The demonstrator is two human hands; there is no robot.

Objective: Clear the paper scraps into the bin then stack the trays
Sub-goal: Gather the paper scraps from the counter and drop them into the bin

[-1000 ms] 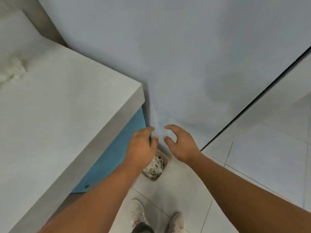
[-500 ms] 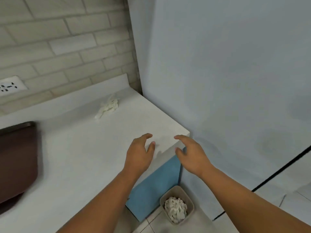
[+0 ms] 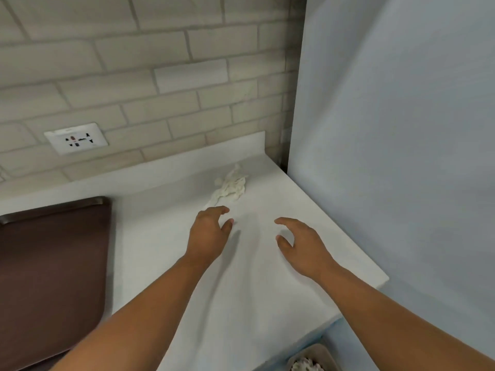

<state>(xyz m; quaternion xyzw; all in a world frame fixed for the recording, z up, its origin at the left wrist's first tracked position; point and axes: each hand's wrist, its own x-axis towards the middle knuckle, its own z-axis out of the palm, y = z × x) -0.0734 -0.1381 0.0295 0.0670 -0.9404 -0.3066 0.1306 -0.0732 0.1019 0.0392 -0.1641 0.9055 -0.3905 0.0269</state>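
A small heap of white paper scraps (image 3: 230, 187) lies near the back right corner of the white counter (image 3: 166, 236). My left hand (image 3: 207, 235) hovers just in front of the heap with loosely curled fingers and holds nothing. My right hand (image 3: 300, 245) is to its right over the counter, fingers spread, also holding nothing. A dark brown tray (image 3: 51, 263) lies on the counter at the left. The beige bin (image 3: 318, 356) with white scraps inside stands on the floor below the counter's right corner, cut off by the frame's bottom edge.
A brick-tiled wall with a white power socket (image 3: 76, 139) runs behind the counter. A pale blue panel (image 3: 401, 129) closes the right side. The counter's right edge drops off toward the bin.
My view has risen from the bin on the floor to the counter top. Both hands have moved up from above the bin and forward over the counter toward the scrap heap.
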